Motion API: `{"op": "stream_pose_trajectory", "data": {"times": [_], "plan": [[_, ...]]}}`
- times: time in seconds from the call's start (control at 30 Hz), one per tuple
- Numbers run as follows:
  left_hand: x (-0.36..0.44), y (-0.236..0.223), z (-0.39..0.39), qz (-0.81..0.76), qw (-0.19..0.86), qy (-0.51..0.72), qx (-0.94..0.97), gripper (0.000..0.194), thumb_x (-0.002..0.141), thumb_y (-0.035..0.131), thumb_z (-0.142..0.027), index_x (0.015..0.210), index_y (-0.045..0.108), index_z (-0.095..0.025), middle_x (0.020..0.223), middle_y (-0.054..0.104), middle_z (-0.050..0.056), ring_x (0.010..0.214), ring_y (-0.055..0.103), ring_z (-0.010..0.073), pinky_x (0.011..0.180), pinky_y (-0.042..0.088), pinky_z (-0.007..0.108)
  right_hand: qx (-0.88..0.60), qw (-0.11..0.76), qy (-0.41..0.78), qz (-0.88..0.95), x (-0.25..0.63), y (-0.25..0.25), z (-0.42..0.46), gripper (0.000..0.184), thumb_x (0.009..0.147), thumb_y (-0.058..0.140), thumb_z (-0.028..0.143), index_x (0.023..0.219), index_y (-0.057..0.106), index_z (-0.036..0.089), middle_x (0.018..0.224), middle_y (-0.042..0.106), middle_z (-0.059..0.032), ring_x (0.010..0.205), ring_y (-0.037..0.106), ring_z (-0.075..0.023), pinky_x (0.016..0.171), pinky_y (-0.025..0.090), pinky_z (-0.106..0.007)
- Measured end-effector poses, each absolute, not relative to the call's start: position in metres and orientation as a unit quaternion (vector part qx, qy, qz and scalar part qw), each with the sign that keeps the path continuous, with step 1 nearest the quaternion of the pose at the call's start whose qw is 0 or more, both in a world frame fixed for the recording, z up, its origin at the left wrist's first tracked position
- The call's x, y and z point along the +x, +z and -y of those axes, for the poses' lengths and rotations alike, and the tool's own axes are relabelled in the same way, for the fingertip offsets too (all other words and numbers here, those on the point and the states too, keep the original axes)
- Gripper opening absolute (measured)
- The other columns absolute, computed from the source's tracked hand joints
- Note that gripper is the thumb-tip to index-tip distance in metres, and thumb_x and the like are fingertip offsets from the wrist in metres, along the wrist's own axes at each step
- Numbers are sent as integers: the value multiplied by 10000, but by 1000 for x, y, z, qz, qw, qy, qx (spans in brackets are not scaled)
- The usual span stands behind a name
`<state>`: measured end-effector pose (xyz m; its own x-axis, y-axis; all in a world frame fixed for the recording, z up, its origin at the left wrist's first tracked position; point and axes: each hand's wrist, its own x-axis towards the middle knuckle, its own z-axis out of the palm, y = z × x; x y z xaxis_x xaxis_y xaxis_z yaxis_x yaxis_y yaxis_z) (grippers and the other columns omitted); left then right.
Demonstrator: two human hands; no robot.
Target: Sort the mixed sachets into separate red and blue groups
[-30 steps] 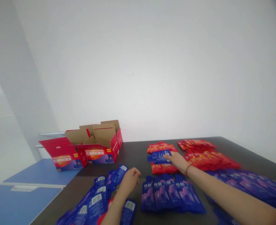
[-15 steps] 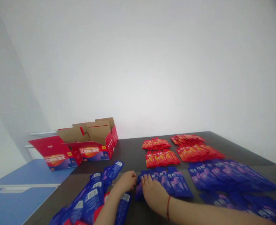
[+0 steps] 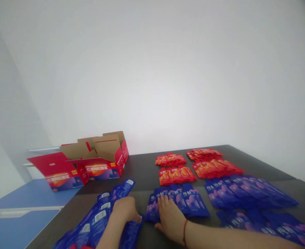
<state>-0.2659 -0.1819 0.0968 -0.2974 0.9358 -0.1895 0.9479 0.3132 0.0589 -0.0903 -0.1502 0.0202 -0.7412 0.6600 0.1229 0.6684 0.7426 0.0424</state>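
My left hand (image 3: 125, 209) lies knuckles up on a loose heap of blue pouches (image 3: 98, 221) at the table's near left, its fingers curled down onto one pouch at the heap's right edge. My right hand (image 3: 169, 216), with a red cord at the wrist, rests flat with spread fingers on the near left end of a short row of blue pouches (image 3: 183, 202). The two hands are about a hand's width apart.
On the dark table (image 3: 142, 169), small rows of red pouches (image 3: 177, 174) and more red pouches (image 3: 214, 164) lie beyond. A long row of blue pouches (image 3: 248, 193) runs to the right. An open red carton (image 3: 100, 162) stands far left. A blue table (image 3: 20, 214) adjoins.
My right hand came back from the red pouches with a blue pouch and now lies flat on the blue row. My left hand dropped lower onto the loose heap.
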Motion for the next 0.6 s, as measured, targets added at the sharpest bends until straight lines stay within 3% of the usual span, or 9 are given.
{"op": "stream_pose_trajectory", "data": {"times": [0.2,0.33,0.43,0.5,0.6], "plan": [[-270,84,188,-762,136,-38,632,724,370,795,-289,1054,615,-136,1093,648,211,1017,596,378,816,451,392,-369,29,-52,928,-93,28,155,796,752,656,424,1332,395,-55,1340,377,-344,1227,382,-462,939,370,-574],[-285,84,187,-759,177,25,627,422,412,761,-219,818,654,-170,912,701,104,859,636,304,720,454,319,-358,78,-8,931,-84,44,154,754,764,630,442,1327,425,-16,1329,422,-315,1219,403,-439,952,364,-553],[-297,93,189,-743,202,55,636,160,524,694,-241,667,642,-189,724,683,15,720,626,229,647,435,271,-321,141,63,935,-71,60,149,614,805,577,423,1292,489,60,1300,499,-240,1185,462,-380,960,372,-516],[-298,102,190,-719,223,84,653,113,625,616,-259,707,654,-191,712,674,-17,697,612,187,644,429,245,-296,179,138,928,-65,70,145,538,834,532,411,1274,509,102,1279,536,-194,1161,497,-331,969,380,-465],[-282,117,190,-636,300,179,688,196,700,554,-256,851,661,-190,824,682,-30,764,601,158,700,433,224,-267,228,284,892,-66,83,141,443,824,538,399,1191,561,153,1188,611,-131,1049,579,-262,904,439,-373]]}}
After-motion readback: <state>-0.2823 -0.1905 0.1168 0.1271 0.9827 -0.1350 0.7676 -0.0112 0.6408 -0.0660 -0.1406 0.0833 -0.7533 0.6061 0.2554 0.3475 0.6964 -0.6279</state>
